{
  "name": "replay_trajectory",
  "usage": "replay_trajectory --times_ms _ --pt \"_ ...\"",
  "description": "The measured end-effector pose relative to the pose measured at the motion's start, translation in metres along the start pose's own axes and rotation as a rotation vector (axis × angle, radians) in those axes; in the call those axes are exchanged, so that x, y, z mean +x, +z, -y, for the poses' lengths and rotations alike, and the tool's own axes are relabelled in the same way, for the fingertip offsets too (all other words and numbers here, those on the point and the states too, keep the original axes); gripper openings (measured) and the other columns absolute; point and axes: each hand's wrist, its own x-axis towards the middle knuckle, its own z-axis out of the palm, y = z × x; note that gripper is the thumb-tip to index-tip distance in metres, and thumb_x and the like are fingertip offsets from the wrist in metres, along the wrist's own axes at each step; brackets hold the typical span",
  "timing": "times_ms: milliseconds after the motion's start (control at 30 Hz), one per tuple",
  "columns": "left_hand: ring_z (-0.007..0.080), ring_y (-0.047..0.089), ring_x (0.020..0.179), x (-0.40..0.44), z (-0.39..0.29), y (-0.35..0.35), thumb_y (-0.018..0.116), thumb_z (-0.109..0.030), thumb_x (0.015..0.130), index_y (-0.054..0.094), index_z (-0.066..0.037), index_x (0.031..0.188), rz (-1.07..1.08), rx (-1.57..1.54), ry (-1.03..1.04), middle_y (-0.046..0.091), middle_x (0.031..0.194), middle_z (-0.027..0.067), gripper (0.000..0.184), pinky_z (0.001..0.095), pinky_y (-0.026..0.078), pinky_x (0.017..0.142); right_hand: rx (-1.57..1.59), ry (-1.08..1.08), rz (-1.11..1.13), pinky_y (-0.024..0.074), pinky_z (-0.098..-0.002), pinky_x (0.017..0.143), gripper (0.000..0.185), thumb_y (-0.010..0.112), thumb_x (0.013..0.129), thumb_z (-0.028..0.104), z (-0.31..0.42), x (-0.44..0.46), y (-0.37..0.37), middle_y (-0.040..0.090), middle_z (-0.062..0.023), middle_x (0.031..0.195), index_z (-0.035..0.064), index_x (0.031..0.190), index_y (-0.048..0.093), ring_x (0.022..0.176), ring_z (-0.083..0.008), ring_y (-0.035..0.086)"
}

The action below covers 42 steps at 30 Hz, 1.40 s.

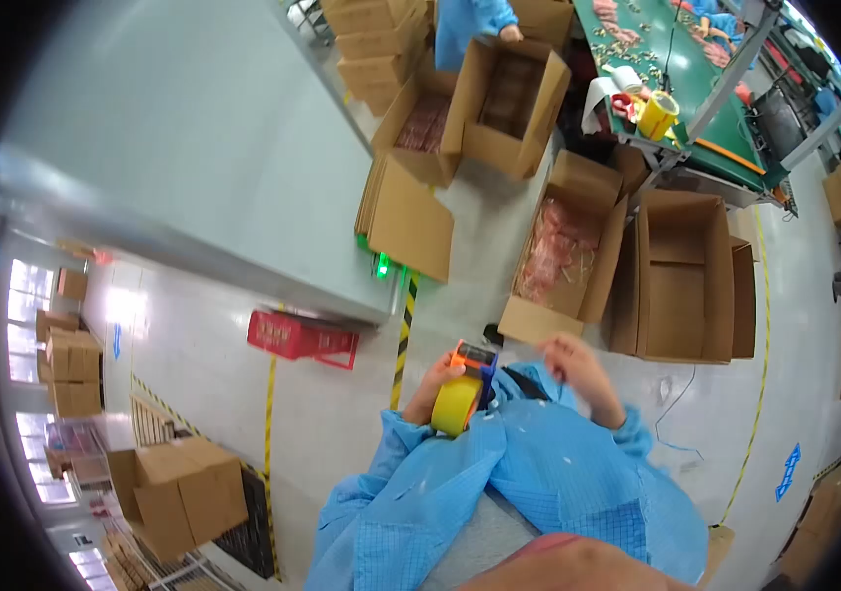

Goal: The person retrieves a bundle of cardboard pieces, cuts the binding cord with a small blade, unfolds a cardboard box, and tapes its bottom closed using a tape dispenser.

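My left hand [426, 391] is closed around a tape dispenser [474, 359] with an orange and blue frame, held close to my blue smock. A wide yellow roll of tape [456, 406] sits in it. My right hand [578, 366] is raised in front of my body, fingers curled together; whether anything is between them I cannot make out. Just beyond it stands an open carton [593, 286] with pink items in clear plastic bags [560, 246] inside. Its near flap [541, 323] lies folded out close to my right fingertips.
An open carton [688, 281] stands to the right. Farther off are more open cartons [504, 148], flat cardboard [418, 222] and a co-worker's blue sleeve [474, 22]. A green conveyor table [662, 59] holds tape rolls. A grey machine [184, 148] and red crate [292, 338] are left.
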Motion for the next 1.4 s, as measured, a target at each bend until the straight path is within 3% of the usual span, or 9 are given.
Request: replay_trajectory --times_ms 167,333,367,400,600,800,900,1000,1400 --pt "0.0180 0.061 0.093 0.057 -0.052 -0.016 0.061 -0.018 0.087 0.046 -0.005 0.119 -0.289 0.180 -0.034 0.059 0.108 0.0100 0.038 0.0312 0.052 0.080 0.282 0.106 0.055 0.0310 -0.0175 0.048 0.016 0.052 0.095 0.018 0.009 0.036 0.006 0.048 0.0050 0.064 0.0052 0.100 0.059 0.054 -0.0032 0.041" --pt "0.0191 0.062 0.085 0.142 -0.132 -0.033 0.062 -0.021 0.086 0.046 -0.004 0.120 -0.232 0.192 -0.084 0.061 0.103 0.0106 0.041 0.0318 0.053 0.073 -0.199 -0.634 0.037 0.0364 -0.0189 0.052 0.009 0.059 0.089 0.009 0.153 0.160 0.001 0.053 0.0046 0.070 0.0020 0.095 0.058 0.061 -0.0018 0.044" --pt "0.0204 0.063 0.077 0.152 -0.144 -0.038 0.062 -0.024 0.086 0.045 -0.005 0.120 -0.231 0.185 -0.105 0.062 0.098 0.0116 0.043 0.0320 0.054 0.067 -0.178 -0.647 0.138 0.0392 -0.0214 0.053 0.010 0.059 0.088 0.007 0.193 0.163 0.008 0.055 0.0027 0.072 0.0017 0.096 0.059 0.061 -0.0043 0.048" --pt "0.0184 0.061 0.093 0.163 -0.154 -0.050 0.061 -0.021 0.087 0.046 -0.004 0.119 -0.180 0.148 -0.125 0.060 0.106 0.0104 0.040 0.0316 0.052 0.079 -0.164 -0.667 0.231 0.0421 -0.0238 0.053 0.011 0.059 0.087 0.005 0.238 0.163 0.014 0.058 0.0007 0.073 0.0014 0.097 0.060 0.060 -0.0067 0.052" --pt "0.0173 0.058 0.086 0.259 -0.241 -0.077 0.061 -0.018 0.086 0.047 -0.006 0.110 -0.182 0.185 -0.063 0.058 0.099 0.0082 0.030 0.0311 0.051 0.075 -0.358 -1.522 0.543 0.0428 -0.0300 0.046 0.010 0.058 0.086 0.006 0.407 0.219 0.052 0.057 -0.0070 0.073 0.0014 0.094 0.062 0.053 -0.0181 0.054" --pt "0.0163 0.055 0.080 0.339 -0.348 -0.108 0.062 -0.015 0.086 0.049 -0.008 0.100 -0.230 0.249 0.072 0.056 0.091 0.0060 0.021 0.0305 0.050 0.070 -0.230 -1.692 0.653 0.0320 -0.0276 0.039 0.004 0.059 0.084 0.004 0.504 0.305 0.077 0.048 -0.0047 0.065 0.0003 0.087 0.059 0.044 -0.0151 0.042" --pt "0.0179 0.057 0.082 0.374 -0.392 -0.160 0.066 -0.020 0.083 0.051 -0.007 0.105 -0.182 0.329 0.140 0.058 0.095 0.0070 0.029 0.0300 0.050 0.071 -0.239 -1.744 0.663 0.0368 -0.0328 0.041 0.011 0.055 0.082 0.008 0.544 0.344 0.074 0.046 -0.0053 0.064 0.0039 0.092 0.054 0.049 -0.0222 0.050" --pt "0.0187 0.058 0.083 0.410 -0.431 -0.182 0.068 -0.023 0.082 0.052 -0.006 0.108 -0.157 0.339 0.144 0.059 0.098 0.0076 0.035 0.0298 0.050 0.072 -0.442 -1.963 0.568 0.0349 -0.0228 0.041 0.008 0.056 0.089 0.013 0.583 0.387 0.047 0.053 -0.0005 0.073 0.0070 0.088 0.061 0.049 -0.0115 0.046" --pt "0.0180 0.058 0.083 0.576 -0.553 -0.176 0.066 -0.024 0.083 0.052 -0.007 0.110 -0.283 0.217 0.055 0.059 0.098 0.0070 0.035 0.0293 0.050 0.071 -0.233 -1.936 0.349 0.0377 -0.0252 0.042 0.008 0.058 0.086 0.009 0.664 0.559 -0.017 0.054 -0.0015 0.075 0.0066 0.091 0.064 0.048 -0.0122 0.048"
